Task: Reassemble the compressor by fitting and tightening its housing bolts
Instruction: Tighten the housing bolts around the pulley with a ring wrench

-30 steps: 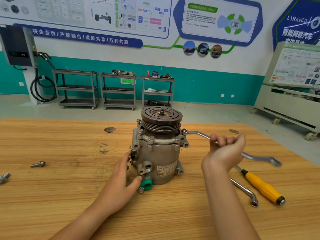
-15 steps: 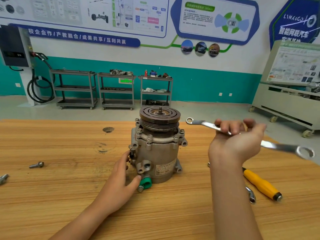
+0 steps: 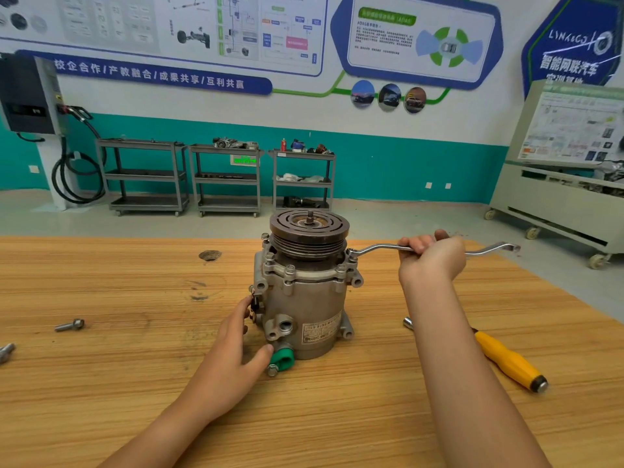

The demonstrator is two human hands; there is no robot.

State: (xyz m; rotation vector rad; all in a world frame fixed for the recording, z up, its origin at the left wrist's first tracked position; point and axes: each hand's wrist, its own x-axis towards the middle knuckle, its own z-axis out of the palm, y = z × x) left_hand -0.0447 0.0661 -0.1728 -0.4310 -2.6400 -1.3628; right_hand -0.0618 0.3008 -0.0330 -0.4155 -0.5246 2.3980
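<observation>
A grey metal compressor stands upright in the middle of the wooden table, with its dark pulley on top and several bolts around the housing flange. My right hand grips the middle of a silver ring wrench. The wrench's left ring sits on the bolt at the flange's right side. My left hand rests against the compressor's lower left side, thumb by a green cap.
Two loose bolts lie at the left, one bolt on the table and another bolt at the frame's edge. A yellow-handled tool lies right of my right forearm. Shelving carts stand by the far wall.
My right hand lifted the wrench off the bolt, carried it up and right, and has now set its ring back on the right-side flange bolt. My left hand stayed put.
</observation>
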